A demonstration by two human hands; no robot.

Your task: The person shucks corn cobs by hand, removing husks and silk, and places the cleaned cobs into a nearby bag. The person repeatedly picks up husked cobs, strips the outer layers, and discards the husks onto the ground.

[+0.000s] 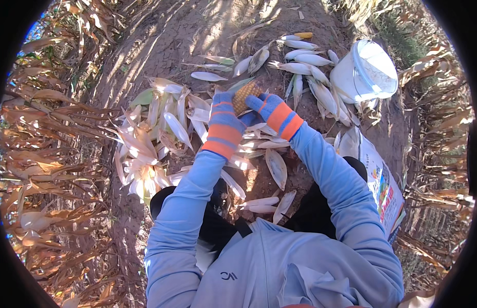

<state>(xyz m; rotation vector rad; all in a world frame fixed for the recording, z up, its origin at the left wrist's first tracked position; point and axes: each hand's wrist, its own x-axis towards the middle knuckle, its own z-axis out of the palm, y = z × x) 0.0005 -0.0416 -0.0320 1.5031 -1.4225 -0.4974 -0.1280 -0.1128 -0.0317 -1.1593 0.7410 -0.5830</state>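
Note:
Both my hands wear blue gloves with orange stripes and meet in front of me around an ear of corn (245,96). Its golden-brown kernels are bare on the side that shows. My left hand (224,117) wraps the ear from the left, while the fingers of my right hand (273,111) press against its right side. The lower end of the ear is hidden by the gloves. Below my hands, loose pale husks (276,169) lie on the soil between my knees.
A heap of dry husks (146,149) spreads to the left. Several ears in husks (300,57) lie at the far right, one showing yellow kernels (303,35). Beside them a white bucket (346,77) leans over. A printed sack (378,179) rests by my right knee. Dry cornstalks (48,169) line the left side.

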